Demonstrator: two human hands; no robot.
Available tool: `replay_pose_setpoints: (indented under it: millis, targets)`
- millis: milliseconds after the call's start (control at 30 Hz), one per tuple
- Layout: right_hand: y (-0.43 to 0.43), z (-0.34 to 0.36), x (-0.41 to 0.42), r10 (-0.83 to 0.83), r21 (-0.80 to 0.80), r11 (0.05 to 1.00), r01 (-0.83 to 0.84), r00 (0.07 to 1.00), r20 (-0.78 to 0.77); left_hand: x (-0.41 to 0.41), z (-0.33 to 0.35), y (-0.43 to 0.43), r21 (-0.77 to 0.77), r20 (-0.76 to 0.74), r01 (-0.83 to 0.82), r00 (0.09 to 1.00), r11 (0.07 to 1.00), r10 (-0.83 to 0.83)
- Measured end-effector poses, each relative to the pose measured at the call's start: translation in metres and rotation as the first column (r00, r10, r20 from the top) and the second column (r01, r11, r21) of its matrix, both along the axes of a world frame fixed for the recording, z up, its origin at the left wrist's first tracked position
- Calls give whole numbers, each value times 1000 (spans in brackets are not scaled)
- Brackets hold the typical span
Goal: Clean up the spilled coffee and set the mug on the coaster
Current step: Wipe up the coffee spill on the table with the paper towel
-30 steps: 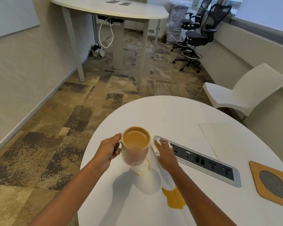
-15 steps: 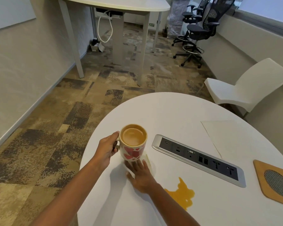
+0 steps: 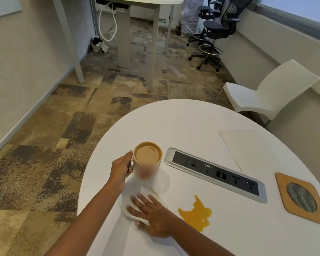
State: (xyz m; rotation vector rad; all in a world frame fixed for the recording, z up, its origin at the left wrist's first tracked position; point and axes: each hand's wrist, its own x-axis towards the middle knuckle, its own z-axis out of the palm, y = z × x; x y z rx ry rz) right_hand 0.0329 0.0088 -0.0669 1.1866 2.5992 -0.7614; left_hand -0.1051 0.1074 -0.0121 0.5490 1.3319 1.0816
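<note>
A cream mug (image 3: pixel 147 161) full of milky coffee hangs just above the round white table (image 3: pixel 183 119), held by its handle in my left hand (image 3: pixel 121 168). My right hand (image 3: pixel 151 212) lies flat with straight fingers on a white napkin (image 3: pixel 127 204), pressing it to the table below the mug. A brown coffee spill (image 3: pixel 197 214) spreads just right of that hand. The wooden coaster (image 3: pixel 301 198) with a dark mesh centre sits at the table's right edge, well away from the mug.
A silver and black power socket strip (image 3: pixel 215 173) is set into the table between the mug and the coaster. A flat white napkin (image 3: pixel 240 146) lies behind it. A white chair (image 3: pixel 270 91) stands at the right, office chairs (image 3: pixel 216 28) and a tall desk (image 3: pixel 137 0) farther back.
My right hand has slid the napkin from under the mug toward me. The mug stays lifted in my left hand, shifted slightly.
</note>
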Motion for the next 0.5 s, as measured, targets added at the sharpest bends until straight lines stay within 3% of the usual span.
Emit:
replay_pose_setpoints:
  millis: [200,367,433,500]
  targets:
    - [-5,30,19,103,-133,986,-98,994,27,6,-9,-4,-14,-36,5,999,1000,-6]
    - [-21,48,42,-233,-321,932,170,958,-169,9,-14,-7,-26,-56,-3,998,1000,2]
    - [-27,59,50,-477,-465,821,331,845,-241,10,-15,-8,-23,-55,0,998,1000,-1]
    - [-31,71,58,-741,-597,642,481,589,-322,10,-17,-10,-20,-66,7,998,1000,-8]
